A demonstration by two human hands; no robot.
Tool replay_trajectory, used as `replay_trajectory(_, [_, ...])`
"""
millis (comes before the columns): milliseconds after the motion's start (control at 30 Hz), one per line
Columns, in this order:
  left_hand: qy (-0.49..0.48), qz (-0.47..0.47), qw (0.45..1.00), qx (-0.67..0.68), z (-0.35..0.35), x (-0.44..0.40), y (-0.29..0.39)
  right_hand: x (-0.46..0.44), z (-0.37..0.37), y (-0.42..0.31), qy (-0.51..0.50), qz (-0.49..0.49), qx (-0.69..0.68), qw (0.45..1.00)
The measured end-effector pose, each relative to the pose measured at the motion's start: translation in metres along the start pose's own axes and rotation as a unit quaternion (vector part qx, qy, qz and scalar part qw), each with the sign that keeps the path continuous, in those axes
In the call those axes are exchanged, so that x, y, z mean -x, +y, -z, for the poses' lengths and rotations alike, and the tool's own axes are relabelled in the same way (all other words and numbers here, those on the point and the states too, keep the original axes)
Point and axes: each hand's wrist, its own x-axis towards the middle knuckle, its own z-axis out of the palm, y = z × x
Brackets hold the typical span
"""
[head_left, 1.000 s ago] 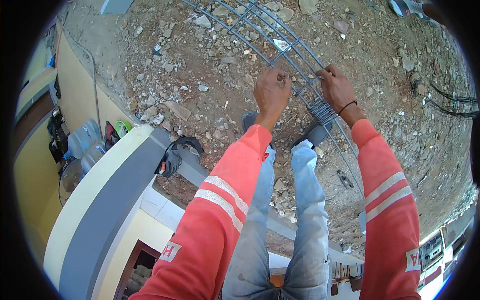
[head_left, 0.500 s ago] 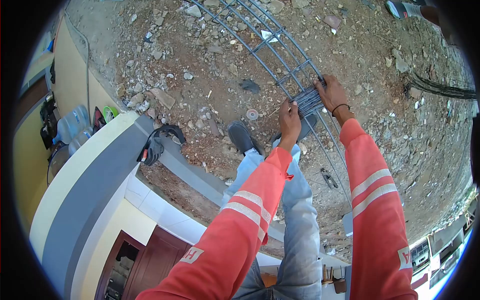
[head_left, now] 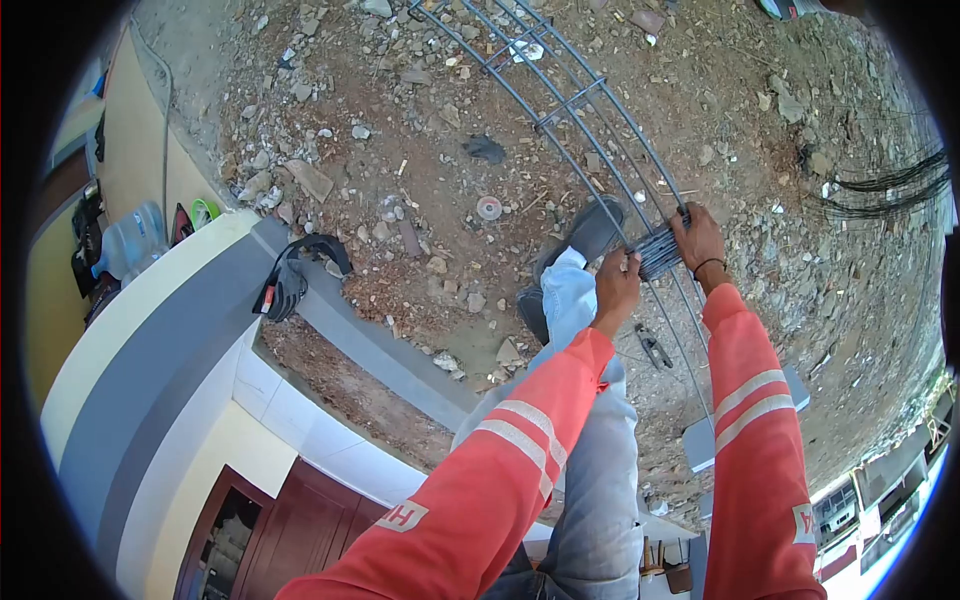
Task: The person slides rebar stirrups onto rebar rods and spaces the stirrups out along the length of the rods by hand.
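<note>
Long steel bars (head_left: 640, 140) run from the top of the view down past my legs, joined by several spaced square stirrups (head_left: 572, 103). A tight bundle of stirrups (head_left: 657, 256) sits around the bars in front of me. My left hand (head_left: 618, 290) is closed on the bundle's left side, thumb at its upper edge. On the opposite side, my right hand (head_left: 702, 240) grips it with fingers curled over the corner. Below the bundle, the bars slope on toward a grey block (head_left: 700, 445). Pliers (head_left: 655, 348) lie on the dirt beside them.
Rubble covers the ground, with a round disc (head_left: 489, 208) on it. Dark wire (head_left: 890, 185) lies at right. A low curved wall (head_left: 170, 350) bounds the left, with a black strapped item (head_left: 288, 290) at its end. Plastic bottles (head_left: 135, 240) stand behind it.
Both hands and the stirrup bundle have moved down and right along the bars, widening the gap from the spaced stirrups. My feet have shifted, one shoe now nearer the bars.
</note>
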Motion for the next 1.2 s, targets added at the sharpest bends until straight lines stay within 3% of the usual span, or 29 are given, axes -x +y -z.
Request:
replay_trajectory(67, [-0.074,-0.003,0.997,-0.028,-0.004,0.018,-0.011,0.017,-0.005,0.014,0.003,-0.017,0.018,1.000])
replay_trajectory(133, [-0.065,-0.008,0.997,-0.033,-0.009,0.020,-0.013,0.028,-0.005,0.023,0.007,-0.039,0.042,0.998])
replay_trajectory(200, [-0.050,-0.035,0.997,-0.047,0.001,0.019,-0.005,0.032,0.002,0.012,0.058,0.003,0.115,0.992])
replay_trajectory(233, [0.002,-0.124,0.988,-0.088,-0.002,0.013,-0.014,0.030,0.002,0.011,0.086,0.037,0.110,0.989])
replay_trajectory(267, [0.000,-0.121,0.989,-0.086,0.001,0.013,-0.011,0.029,0.003,0.006,0.083,0.035,0.113,0.989])
replay_trajectory(333, [0.016,-0.082,0.994,0.064,0.008,0.004,-0.002,0.021,0.011,-0.011,0.046,-0.018,0.147,0.988])
replay_trajectory(500, [-0.001,-0.090,0.989,0.114,0.026,-0.007,0.008,0.006,0.027,-0.044,-0.018,-0.082,0.104,0.991])
replay_trajectory(567, [-0.063,-0.039,0.996,0.055,0.035,-0.010,0.012,0.001,0.028,-0.049,-0.047,-0.110,0.080,0.990])
replay_trajectory(700, [-0.083,0.022,0.993,0.085,0.038,-0.006,0.021,0.002,0.023,-0.044,-0.037,-0.131,0.130,0.982])
replay_trajectory(767, [-0.018,-0.098,0.995,-0.024,0.031,-0.004,0.014,0.004,0.023,-0.036,-0.046,-0.140,0.152,0.977])
replay_trajectory(800, [-0.018,-0.095,0.995,-0.019,0.028,-0.004,0.010,0.003,0.024,-0.031,-0.047,-0.140,0.158,0.976])
replay_trajectory(900, [-0.055,0.060,0.996,0.032,0.023,-0.011,0.003,-0.005,0.028,-0.016,-0.066,-0.124,0.124,0.982])
replay_trajectory(1000, [-0.097,0.072,0.988,0.092,0.015,-0.023,-0.013,-0.013,0.031,-0.009,-0.062,-0.151,0.055,0.985])
replay_trajectory(1100, [-0.110,0.096,0.988,0.054,0.021,-0.022,0.003,-0.009,0.041,-0.039,-0.070,-0.141,0.162,0.974])
replay_trajectory(1200, [-0.114,0.145,0.982,0.024,0.024,-0.024,0.012,-0.010,0.040,-0.048,-0.064,-0.142,0.181,0.971])
